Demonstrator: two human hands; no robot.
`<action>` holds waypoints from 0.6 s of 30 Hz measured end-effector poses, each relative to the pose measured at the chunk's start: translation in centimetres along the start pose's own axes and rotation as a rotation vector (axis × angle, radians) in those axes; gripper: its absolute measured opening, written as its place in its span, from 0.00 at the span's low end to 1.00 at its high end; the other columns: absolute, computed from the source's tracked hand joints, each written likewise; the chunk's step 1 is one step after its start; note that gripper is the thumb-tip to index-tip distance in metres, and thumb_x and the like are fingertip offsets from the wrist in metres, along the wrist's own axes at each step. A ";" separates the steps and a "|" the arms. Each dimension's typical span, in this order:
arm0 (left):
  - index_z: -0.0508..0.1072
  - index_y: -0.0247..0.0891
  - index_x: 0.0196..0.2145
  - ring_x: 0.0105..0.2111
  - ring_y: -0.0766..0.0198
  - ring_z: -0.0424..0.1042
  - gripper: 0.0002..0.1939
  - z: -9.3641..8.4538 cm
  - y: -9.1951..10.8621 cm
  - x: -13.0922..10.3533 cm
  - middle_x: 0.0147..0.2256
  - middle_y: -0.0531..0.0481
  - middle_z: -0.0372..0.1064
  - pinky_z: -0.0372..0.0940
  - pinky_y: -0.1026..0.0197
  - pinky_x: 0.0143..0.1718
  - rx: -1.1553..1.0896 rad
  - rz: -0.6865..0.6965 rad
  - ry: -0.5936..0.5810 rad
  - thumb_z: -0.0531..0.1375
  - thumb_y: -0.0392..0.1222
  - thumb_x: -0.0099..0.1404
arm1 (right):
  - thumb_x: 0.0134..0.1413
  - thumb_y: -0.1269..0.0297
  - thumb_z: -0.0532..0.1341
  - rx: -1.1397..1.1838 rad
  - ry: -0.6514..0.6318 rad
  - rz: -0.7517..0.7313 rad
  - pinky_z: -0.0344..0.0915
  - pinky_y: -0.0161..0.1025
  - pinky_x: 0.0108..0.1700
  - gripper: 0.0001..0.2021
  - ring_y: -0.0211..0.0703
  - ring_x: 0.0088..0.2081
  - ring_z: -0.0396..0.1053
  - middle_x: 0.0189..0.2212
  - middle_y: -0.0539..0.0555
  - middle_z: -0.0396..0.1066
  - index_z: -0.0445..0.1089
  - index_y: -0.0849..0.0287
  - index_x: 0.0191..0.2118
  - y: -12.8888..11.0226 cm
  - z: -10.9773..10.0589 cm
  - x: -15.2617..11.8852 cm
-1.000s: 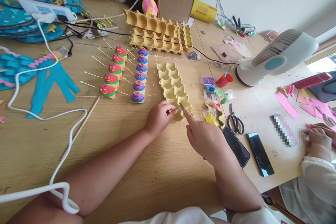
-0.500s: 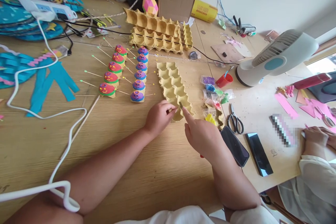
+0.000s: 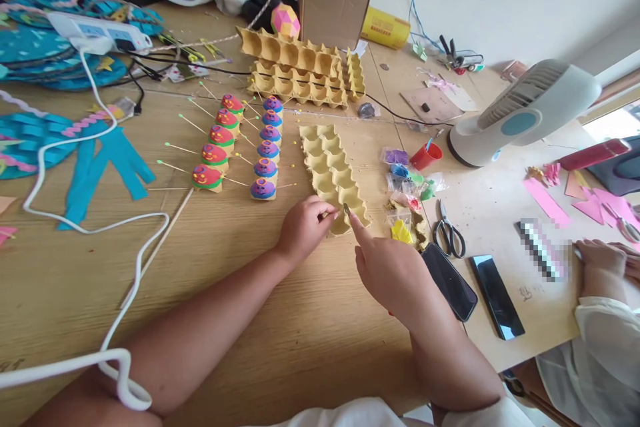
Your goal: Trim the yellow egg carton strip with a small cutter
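Note:
A pale yellow egg carton piece (image 3: 333, 163) with two rows of cups lies on the wooden table. My left hand (image 3: 306, 225) is closed in a pinch on the carton's near edge. My right hand (image 3: 387, 267) is closed round a small tool, its index finger stretched along the dark blade (image 3: 347, 209), which touches the near cups; a bit of red shows below the palm. Left of the carton stand a row of blue and purple painted cups (image 3: 265, 167) and a row of red and green ones (image 3: 214, 155) with thin sticks.
Brown egg cartons (image 3: 295, 57) lie behind. Right of the carton are clay bags (image 3: 401, 230), a red cup (image 3: 426, 156), scissors (image 3: 449, 233), two phones (image 3: 496, 297) and a white fan (image 3: 520, 113). A white cable (image 3: 135, 267) crosses the left. Another person's hands (image 3: 600, 259) rest at far right.
The view has shifted slightly, so the things on the table appear a little lower. The blade has moved slightly toward the carton's near end; both hands keep their grip.

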State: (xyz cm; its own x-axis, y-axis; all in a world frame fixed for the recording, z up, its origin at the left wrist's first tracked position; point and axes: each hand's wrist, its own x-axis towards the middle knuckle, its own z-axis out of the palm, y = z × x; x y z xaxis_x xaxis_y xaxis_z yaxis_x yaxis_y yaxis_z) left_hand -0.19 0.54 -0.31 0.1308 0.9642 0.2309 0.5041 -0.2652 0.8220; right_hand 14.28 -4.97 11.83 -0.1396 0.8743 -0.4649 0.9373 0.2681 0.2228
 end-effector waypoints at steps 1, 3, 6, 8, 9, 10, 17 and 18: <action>0.79 0.39 0.33 0.31 0.64 0.70 0.07 0.0 0.0 0.0 0.32 0.49 0.73 0.63 0.63 0.33 0.002 0.004 -0.003 0.61 0.41 0.65 | 0.68 0.65 0.46 0.000 0.011 0.002 0.53 0.36 0.24 0.30 0.44 0.28 0.74 0.28 0.54 0.76 0.44 0.58 0.72 -0.1 0.0 0.1; 0.79 0.39 0.33 0.31 0.64 0.70 0.08 0.0 0.0 0.0 0.32 0.49 0.72 0.63 0.63 0.33 0.007 0.016 -0.006 0.61 0.41 0.66 | 0.68 0.65 0.46 0.008 0.042 0.004 0.52 0.36 0.24 0.29 0.43 0.28 0.74 0.27 0.54 0.76 0.45 0.60 0.72 -0.1 0.2 0.4; 0.79 0.39 0.34 0.32 0.64 0.70 0.08 -0.1 0.0 0.0 0.32 0.49 0.72 0.63 0.63 0.33 0.007 0.019 -0.004 0.61 0.41 0.66 | 0.68 0.64 0.45 0.065 0.067 -0.022 0.51 0.36 0.24 0.29 0.42 0.29 0.74 0.28 0.53 0.76 0.46 0.59 0.72 0.5 0.3 1.1; 0.80 0.39 0.34 0.31 0.64 0.70 0.07 -0.1 -0.1 0.0 0.32 0.50 0.73 0.63 0.63 0.33 0.003 0.013 -0.006 0.61 0.41 0.66 | 0.68 0.63 0.45 0.136 0.076 -0.046 0.50 0.36 0.25 0.28 0.41 0.30 0.73 0.29 0.52 0.77 0.48 0.56 0.71 1.2 0.1 1.2; 0.80 0.39 0.35 0.31 0.64 0.70 0.07 -0.1 -0.1 0.0 0.32 0.50 0.73 0.63 0.63 0.33 -0.002 0.011 -0.007 0.61 0.40 0.65 | 0.67 0.63 0.46 0.173 0.087 -0.051 0.49 0.35 0.25 0.28 0.41 0.29 0.73 0.30 0.51 0.77 0.48 0.54 0.71 1.5 -0.1 1.1; 0.80 0.39 0.35 0.31 0.65 0.70 0.07 -0.1 -0.1 0.0 0.33 0.50 0.73 0.63 0.63 0.33 -0.006 0.008 -0.005 0.61 0.40 0.65 | 0.67 0.62 0.46 0.207 0.106 -0.048 0.48 0.35 0.25 0.29 0.41 0.29 0.72 0.30 0.51 0.77 0.48 0.53 0.71 1.9 -0.2 0.9; 0.80 0.41 0.36 0.32 0.65 0.72 0.06 0.0 -0.3 0.0 0.33 0.51 0.74 0.64 0.62 0.35 -0.022 -0.017 0.023 0.62 0.38 0.64 | 0.67 0.62 0.48 0.282 0.217 0.011 0.44 0.35 0.24 0.31 0.37 0.23 0.65 0.26 0.47 0.75 0.42 0.49 0.73 3.2 -1.1 -1.0; 0.80 0.41 0.37 0.33 0.64 0.72 0.06 0.0 -0.3 0.0 0.34 0.51 0.74 0.65 0.62 0.35 -0.028 -0.018 0.025 0.62 0.38 0.64 | 0.67 0.62 0.47 0.266 0.210 0.000 0.44 0.35 0.24 0.31 0.37 0.22 0.65 0.25 0.47 0.74 0.42 0.49 0.73 3.2 -1.0 -1.3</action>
State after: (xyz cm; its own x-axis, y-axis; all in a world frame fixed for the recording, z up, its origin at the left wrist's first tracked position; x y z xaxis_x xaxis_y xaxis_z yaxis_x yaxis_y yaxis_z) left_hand -0.34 0.66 -0.51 0.1004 0.9683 0.2288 0.4818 -0.2486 0.8403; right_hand 17.11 -4.84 13.98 -0.1765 0.9460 -0.2718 0.9839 0.1774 -0.0217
